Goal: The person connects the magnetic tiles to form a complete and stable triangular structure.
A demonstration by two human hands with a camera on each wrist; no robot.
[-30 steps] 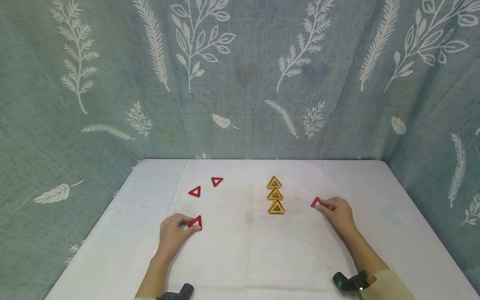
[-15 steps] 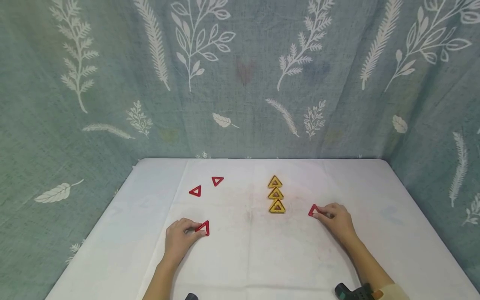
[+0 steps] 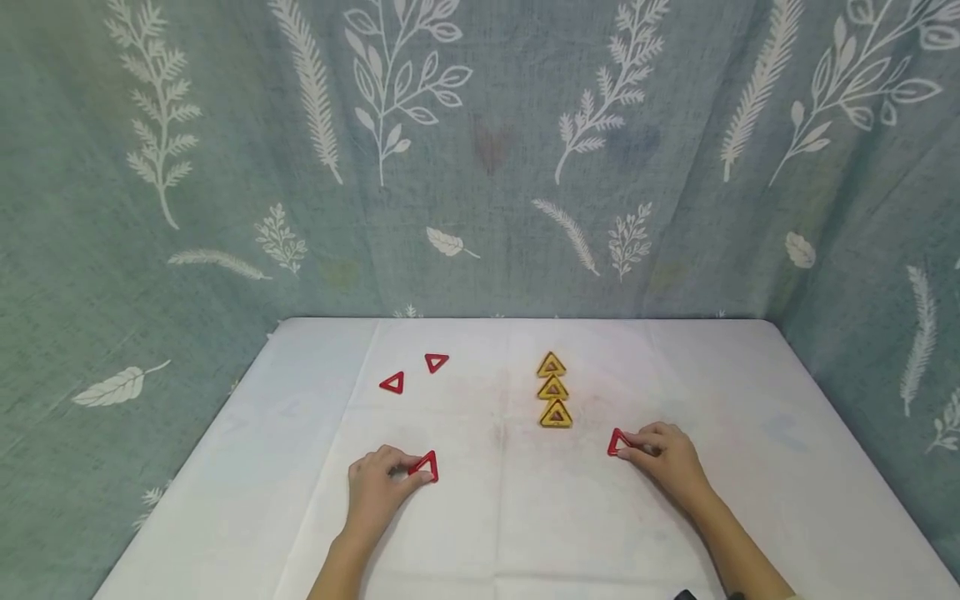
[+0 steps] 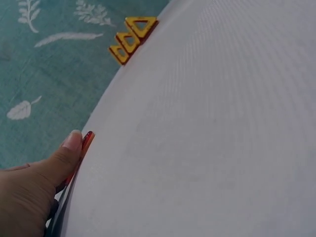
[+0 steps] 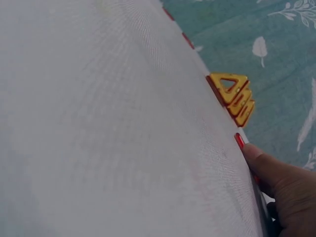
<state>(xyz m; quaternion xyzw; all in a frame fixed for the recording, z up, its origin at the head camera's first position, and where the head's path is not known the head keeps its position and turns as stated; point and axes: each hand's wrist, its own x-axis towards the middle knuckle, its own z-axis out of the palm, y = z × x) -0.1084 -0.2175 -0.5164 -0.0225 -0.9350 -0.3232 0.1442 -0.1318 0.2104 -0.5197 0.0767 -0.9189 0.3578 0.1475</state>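
My left hand pinches a red triangle frame between thumb and fingers, left of the table's middle. On the other side, my right hand pinches a second red triangle frame by its right side. Between and beyond the hands stand three yellow triangle pieces, the nearest yellow triangle at the front of a line running away from me. In the left wrist view the thumb presses on the edge of the red triangle; the right wrist view has the red triangle at the thumb tip.
Two more red triangles lie at the back left: one red triangle pointing left, another red triangle pointing toward me. A white cloth covers the table. Behind it hangs a green leaf-patterned curtain.
The left hand has moved right and toward me with its red triangle. The right hand has come nearer to me and slightly left with its own. The other triangles stay put.
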